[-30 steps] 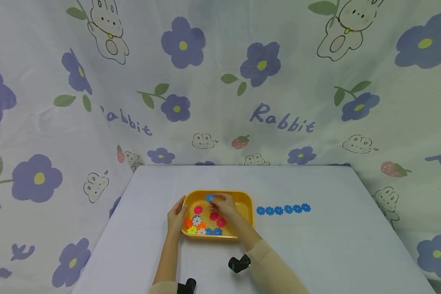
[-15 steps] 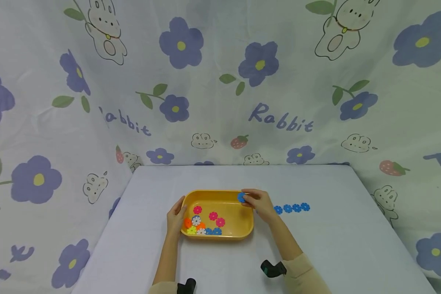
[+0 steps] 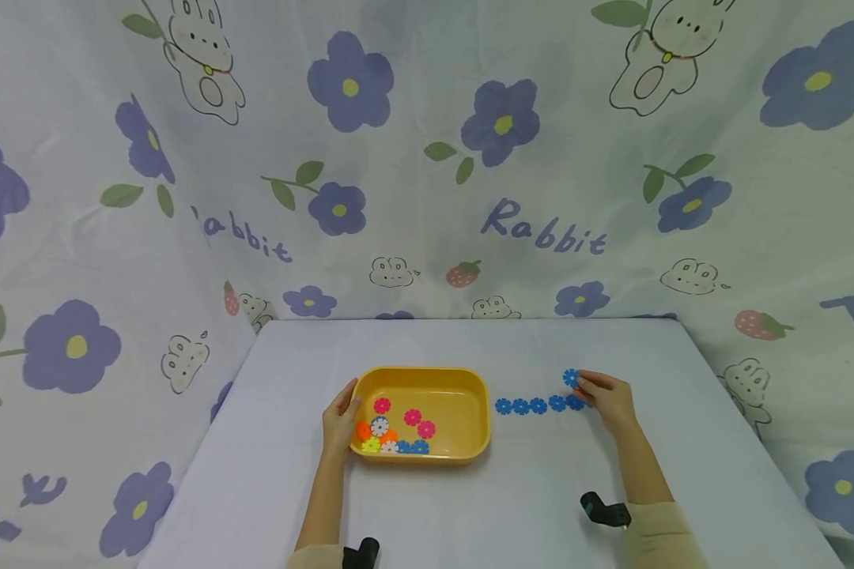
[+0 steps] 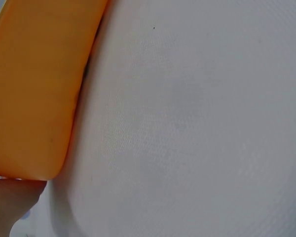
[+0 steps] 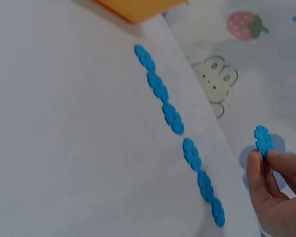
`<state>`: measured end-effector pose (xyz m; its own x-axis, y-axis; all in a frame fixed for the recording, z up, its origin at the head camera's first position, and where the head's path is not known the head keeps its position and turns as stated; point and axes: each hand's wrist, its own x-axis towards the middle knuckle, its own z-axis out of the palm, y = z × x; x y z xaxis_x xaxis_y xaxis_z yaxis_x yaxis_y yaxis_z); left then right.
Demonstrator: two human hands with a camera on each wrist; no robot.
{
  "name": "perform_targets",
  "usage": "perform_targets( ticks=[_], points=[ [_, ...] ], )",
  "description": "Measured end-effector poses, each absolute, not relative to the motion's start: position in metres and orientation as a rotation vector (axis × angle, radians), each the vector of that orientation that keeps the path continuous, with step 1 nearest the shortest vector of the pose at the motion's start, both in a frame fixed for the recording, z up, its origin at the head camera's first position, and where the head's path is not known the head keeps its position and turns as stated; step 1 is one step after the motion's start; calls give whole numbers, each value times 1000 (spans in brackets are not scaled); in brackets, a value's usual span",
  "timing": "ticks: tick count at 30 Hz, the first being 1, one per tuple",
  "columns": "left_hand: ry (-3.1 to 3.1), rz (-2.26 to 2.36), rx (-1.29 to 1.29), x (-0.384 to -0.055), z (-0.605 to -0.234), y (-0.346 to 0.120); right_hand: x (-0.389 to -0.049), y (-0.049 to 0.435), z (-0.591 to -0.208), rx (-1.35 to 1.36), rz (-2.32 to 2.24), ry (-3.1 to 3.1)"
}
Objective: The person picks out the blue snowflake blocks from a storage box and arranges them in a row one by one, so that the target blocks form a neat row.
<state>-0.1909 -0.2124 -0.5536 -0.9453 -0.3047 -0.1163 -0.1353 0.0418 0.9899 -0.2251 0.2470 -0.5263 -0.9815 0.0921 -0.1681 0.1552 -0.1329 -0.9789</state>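
My right hand pinches a blue flower-shaped plastic disc between thumb and fingertips, above the far side of a row of blue discs. In the right wrist view the held disc stands upright over the fingertips, with the row's discs lying flat on the white table. My left hand grips the left end of a yellow tray, thumb at the rim. Pink discs, plus orange, white, yellow and blue ones, lie mostly in the tray's near left part. The row's right end is partly behind my right hand.
The row runs rightward from the tray's right side across the white tablecloth. A patterned curtain hangs behind and along both sides of the table. A black wrist camera juts out from my right sleeve.
My right hand has carried the blue disc from inside the tray, over its right rim, to the right end of the row. My left hand has stayed at the tray.
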Motion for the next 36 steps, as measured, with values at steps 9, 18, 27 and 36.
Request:
perform_targets(
  ticks=[9, 18, 27, 36],
  points=[
    [-2177, -2034, 449, -191, -555, -212, -221, 305, -532, 511, -2368, 1973],
    [-2178, -2032, 466, -191, -555, -215, -223, 331, -548, 578, -2130, 2088],
    [-2176, -2053, 461, -191, -554, -213, -228, 330, -556, 568, -1945, 2327],
    [-2167, -2059, 461, -192, -554, -213, -233, 326, -556, 480, -1846, 2440]
  ],
)
